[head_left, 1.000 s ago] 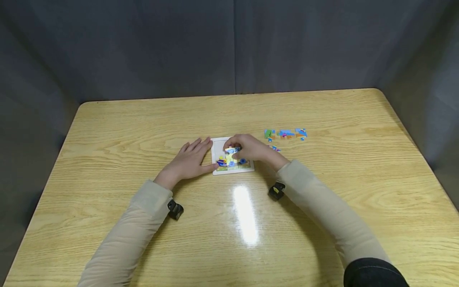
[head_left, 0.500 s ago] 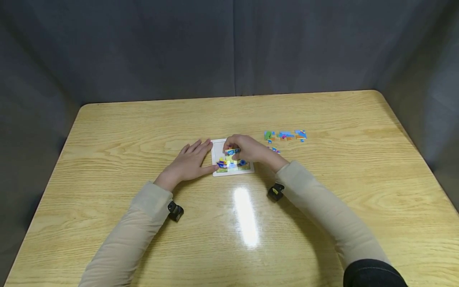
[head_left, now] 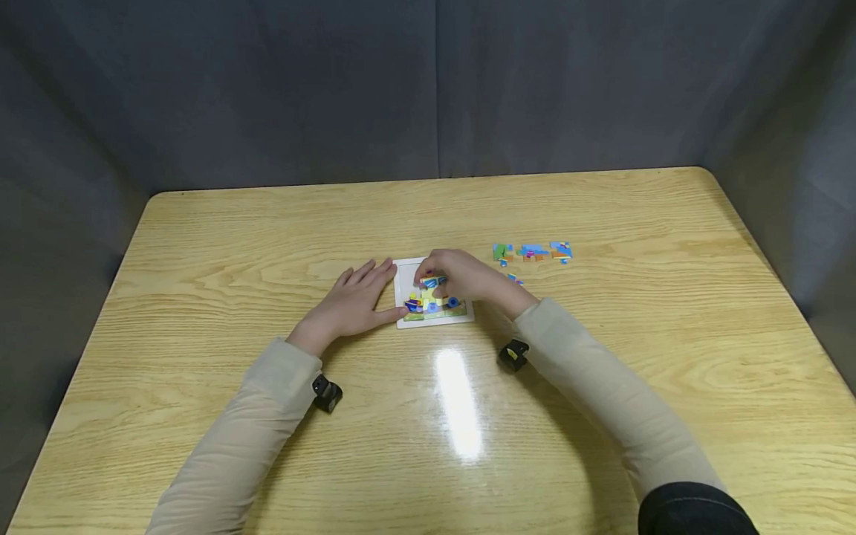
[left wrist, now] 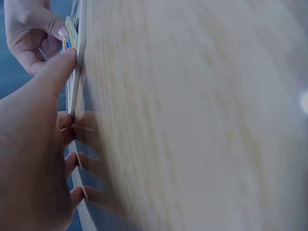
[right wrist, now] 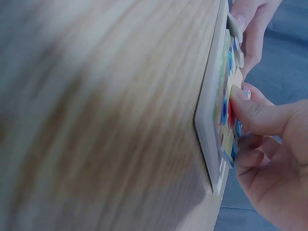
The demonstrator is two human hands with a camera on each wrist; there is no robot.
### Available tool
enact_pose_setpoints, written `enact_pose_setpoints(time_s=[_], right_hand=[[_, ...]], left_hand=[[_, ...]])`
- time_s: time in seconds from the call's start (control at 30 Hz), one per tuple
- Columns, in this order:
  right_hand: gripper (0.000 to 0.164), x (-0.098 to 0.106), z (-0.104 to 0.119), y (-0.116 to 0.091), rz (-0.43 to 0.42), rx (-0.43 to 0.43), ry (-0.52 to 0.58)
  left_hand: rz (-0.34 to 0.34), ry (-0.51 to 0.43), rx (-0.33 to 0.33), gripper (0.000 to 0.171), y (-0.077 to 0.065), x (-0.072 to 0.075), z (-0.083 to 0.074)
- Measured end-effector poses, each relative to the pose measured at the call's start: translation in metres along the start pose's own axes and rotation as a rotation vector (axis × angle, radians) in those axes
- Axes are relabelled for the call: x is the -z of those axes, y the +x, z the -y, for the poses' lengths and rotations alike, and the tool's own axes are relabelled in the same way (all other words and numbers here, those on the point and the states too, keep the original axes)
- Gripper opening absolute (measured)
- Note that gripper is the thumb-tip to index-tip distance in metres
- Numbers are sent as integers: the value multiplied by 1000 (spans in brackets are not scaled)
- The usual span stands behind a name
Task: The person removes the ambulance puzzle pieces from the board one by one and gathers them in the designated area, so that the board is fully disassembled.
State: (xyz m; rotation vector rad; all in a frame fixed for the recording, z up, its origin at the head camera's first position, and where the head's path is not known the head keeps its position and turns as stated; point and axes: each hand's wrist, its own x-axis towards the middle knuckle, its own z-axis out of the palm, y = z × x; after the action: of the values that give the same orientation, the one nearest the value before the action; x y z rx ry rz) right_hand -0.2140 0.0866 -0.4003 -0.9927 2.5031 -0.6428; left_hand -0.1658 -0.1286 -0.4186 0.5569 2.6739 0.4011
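A white puzzle tray (head_left: 405,270) lies on the table, its near part covered by colourful jigsaw pieces (head_left: 414,303) showing yellow, blue and green. My left hand (head_left: 354,297) is spread with straight fingers along the tray's left side, the thumb reaching over its near left corner. Over the middle of the tray, my right hand (head_left: 464,276) pinches a puzzle piece (head_left: 433,283) between thumb and fingers. From the right wrist view, the thumb of the right hand (right wrist: 269,125) presses on the picture side close above the tray (right wrist: 204,120). The bent right fingers partly hide the held piece.
Three loose puzzle pieces (head_left: 533,253) lie in a row to the right beyond the tray. Another piece (head_left: 514,279) shows partly beside the right wrist. Wood-grain table (head_left: 267,223) surrounds everything, with a dark grey curtain (head_left: 301,96) behind its far edge.
The piece in my right hand has tilted down and lies flatter over the tray than a second ago. My left hand stays in the same place.
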Motion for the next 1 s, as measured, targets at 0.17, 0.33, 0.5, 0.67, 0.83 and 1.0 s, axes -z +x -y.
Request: enact_pose_setpoints(time_s=[0.17,0.33,0.5,0.67,0.83,1.0], right_hand=[[27,0,-3,-1,-8,-12,40],[26,0,-8,-2,-11,-30,119],[29,-1,-13,-2,4,-53,203],[30,-2,-15,-2,18,-55,227],[30,-1,-15,-3,26,-44,227],[28,-1,-13,-3,15,-16,197]], left_hand=[[-1,4,-2,83,0,0,0],[4,4,2,84,1,0,0],[22,-3,18,86,1,0,-1],[26,-6,34,80,2,0,-2],[30,-4,44,80,3,0,-3],[30,-7,59,85,5,0,-6]])
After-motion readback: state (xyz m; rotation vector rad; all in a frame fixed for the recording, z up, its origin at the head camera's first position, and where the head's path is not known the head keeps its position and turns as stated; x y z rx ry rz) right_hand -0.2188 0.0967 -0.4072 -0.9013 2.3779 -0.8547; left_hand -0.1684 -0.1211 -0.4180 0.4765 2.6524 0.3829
